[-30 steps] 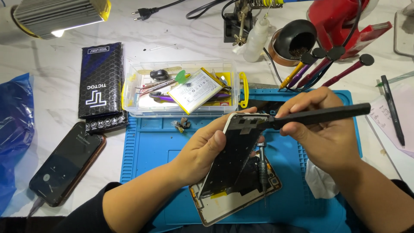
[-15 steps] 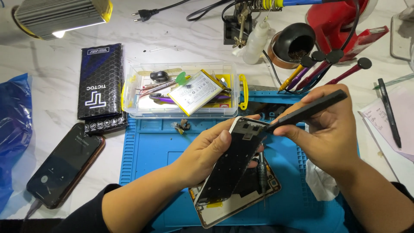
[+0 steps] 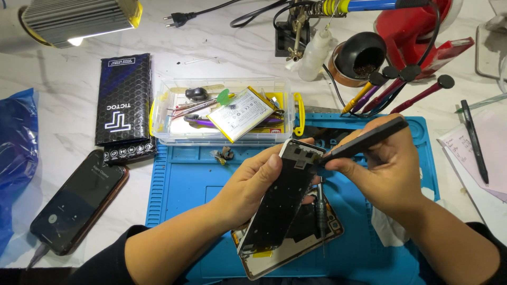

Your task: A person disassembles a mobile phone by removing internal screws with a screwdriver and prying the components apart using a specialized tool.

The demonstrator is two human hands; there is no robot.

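phone frame (image 3: 282, 198) gripped by left hand (image 3: 253, 184); right hand (image 3: 383, 169) tilted its black tool (image 3: 364, 140) steeper.

A white marble tabletop (image 3: 211, 58) carries a blue work mat (image 3: 185, 179) near centre, a clear parts box (image 3: 163, 119) beyond it, a black carton (image 3: 124, 105) and dark phone (image 3: 79, 200) left, papers (image 3: 475, 153) right.

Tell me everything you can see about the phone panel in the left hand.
The phone panel is a long, thin rectangle, dark on the side shown, with a pale edge and small cut-outs near its top end. It looks like metal and plastic. It is tilted, top end away from the person, raised above the opened phone body on the blue mat. The left hand holds it along one side, thumb on its face. The black tool in the right hand meets its top corner.
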